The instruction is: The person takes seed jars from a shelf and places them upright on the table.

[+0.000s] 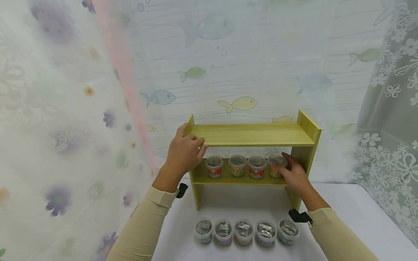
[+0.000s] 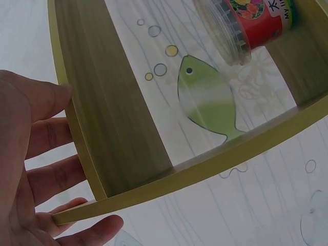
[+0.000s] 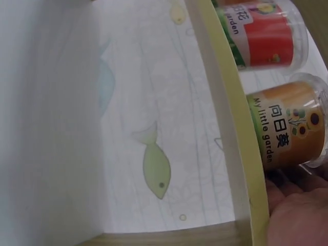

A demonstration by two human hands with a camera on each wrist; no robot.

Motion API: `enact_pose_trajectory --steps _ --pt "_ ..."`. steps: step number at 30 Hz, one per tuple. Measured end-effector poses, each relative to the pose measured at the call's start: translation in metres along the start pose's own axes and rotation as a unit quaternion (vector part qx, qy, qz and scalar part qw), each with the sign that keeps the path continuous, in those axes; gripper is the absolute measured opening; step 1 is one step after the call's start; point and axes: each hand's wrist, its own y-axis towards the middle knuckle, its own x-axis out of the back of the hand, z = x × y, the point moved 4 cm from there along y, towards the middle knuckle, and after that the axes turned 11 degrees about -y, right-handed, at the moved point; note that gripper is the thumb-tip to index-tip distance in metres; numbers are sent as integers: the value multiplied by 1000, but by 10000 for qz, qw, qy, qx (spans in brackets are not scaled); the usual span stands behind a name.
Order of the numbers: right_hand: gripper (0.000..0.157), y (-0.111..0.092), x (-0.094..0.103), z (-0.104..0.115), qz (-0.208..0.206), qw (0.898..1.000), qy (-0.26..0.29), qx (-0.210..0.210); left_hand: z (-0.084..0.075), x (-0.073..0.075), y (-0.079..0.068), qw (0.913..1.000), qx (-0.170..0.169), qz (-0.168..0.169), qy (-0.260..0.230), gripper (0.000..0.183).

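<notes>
A yellow-green wooden shelf (image 1: 248, 135) stands on the white table. My left hand (image 1: 183, 154) grips its upper left corner; in the left wrist view the thumb and fingers lie on both sides of the board edge. Several clear plastic cups line the lower board, with red-labelled ones (image 1: 214, 167) (image 1: 257, 167) alternating with orange-labelled ones (image 1: 237, 166). At the right end of that row, my right hand (image 1: 295, 175) holds an orange-labelled cup (image 3: 289, 125) from its right side, the thumb across its front. Part of this hand is hidden behind the cup in the right wrist view.
In front of the shelf, several lidless-looking clear cups (image 1: 243, 232) with silvery packets inside stand in a row on the white tabletop (image 1: 339, 203). A fish-print curtain (image 1: 274, 83) hangs close behind the shelf. Another flowered curtain (image 1: 65, 163) hangs at the left.
</notes>
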Motion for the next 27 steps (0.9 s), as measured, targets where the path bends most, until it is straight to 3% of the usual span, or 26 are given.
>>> enact_pose_trajectory --steps 13,21,27 --pt "84 -3 -1 6 -155 9992 -373 -41 1 1 0 10000 33 7 -37 28" --pt "86 -10 0 4 -364 9984 -422 -87 -2 3 -1 9997 -149 -195 -22 25" --pt "81 -17 2 7 -594 9964 -597 12 -1 1 0 9998 -110 -149 -11 25"
